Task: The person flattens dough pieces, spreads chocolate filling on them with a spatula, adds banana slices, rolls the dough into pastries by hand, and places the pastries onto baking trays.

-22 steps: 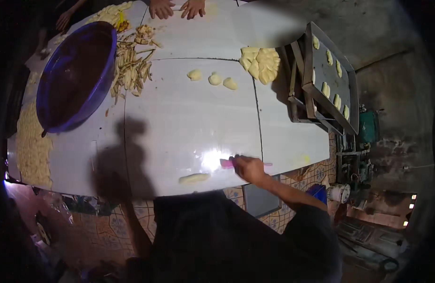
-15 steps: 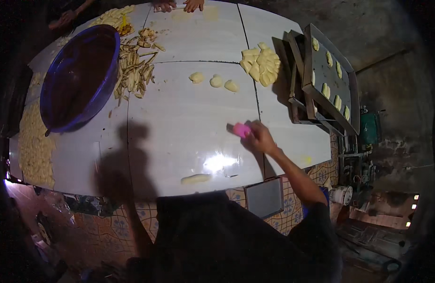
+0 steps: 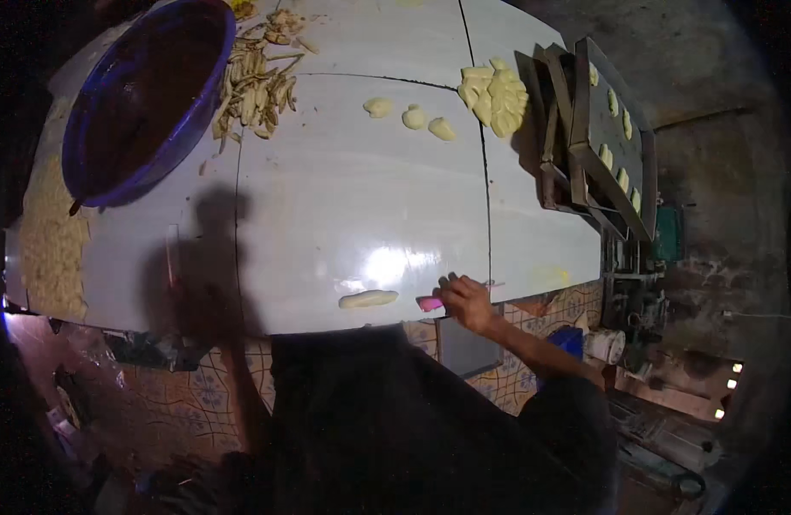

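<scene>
Right hand at near edge of white tabletop, grip clenched on small pink scraper; elongated dough piece just beside it, left of the blade. Left hand not in view. Risk, judged: dough close to edge, so a hard outward push could tip it off.

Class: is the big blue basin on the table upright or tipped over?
Upright: the blue basin rests on the white table, rim up, dark inside showing.

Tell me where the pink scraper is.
In the head view, the pink scraper lies at the table's near edge, held by the right hand, just right of a long dough piece.
</scene>
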The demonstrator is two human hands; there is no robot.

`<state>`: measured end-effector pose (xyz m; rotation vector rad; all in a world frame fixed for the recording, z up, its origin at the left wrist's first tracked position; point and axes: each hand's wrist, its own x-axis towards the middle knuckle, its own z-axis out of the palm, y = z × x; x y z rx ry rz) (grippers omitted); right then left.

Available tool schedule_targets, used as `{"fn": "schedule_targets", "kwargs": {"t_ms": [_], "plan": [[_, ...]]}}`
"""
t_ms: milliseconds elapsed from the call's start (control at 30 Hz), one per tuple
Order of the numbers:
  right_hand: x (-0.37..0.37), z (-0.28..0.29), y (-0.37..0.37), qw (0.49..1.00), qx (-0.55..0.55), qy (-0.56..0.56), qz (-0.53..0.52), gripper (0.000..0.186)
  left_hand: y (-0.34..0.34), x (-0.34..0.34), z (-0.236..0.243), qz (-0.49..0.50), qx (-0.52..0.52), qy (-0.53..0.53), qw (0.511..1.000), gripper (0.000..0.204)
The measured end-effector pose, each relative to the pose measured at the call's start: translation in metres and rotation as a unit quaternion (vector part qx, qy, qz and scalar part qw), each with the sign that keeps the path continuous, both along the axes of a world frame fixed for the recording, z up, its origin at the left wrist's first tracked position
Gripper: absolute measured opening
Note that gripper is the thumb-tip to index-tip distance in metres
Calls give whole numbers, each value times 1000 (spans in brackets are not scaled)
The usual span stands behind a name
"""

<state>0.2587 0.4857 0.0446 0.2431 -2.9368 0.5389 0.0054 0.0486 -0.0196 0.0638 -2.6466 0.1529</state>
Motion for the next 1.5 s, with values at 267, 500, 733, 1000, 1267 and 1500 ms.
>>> {"fn": "schedule_targets", "kwargs": {"t_ms": [267,500,733,1000,1267,1500], "plan": [[127,20,-3,961,-42,-270,-49,13,-24,2,-6,4,117,-16,993,65],[-86,80,-23,861,-360,-282,-221,21,7,6,48,40,180,-82,979,61],[-333,35,-207,856,-465,-179,-138,26,8,5,64,50,254,-71,963,57],[-265,39,-173,981,-194,24,1,55,12,0,72,53,292,-76,952,49],[-230,-5,-153,992,75,-93,-33,74,-14,6,-17,-6,281,-55,958,53],[-211,-2,-26,984,61,-84,-145,73,11,-4,35,114,144,-107,977,54]]}}
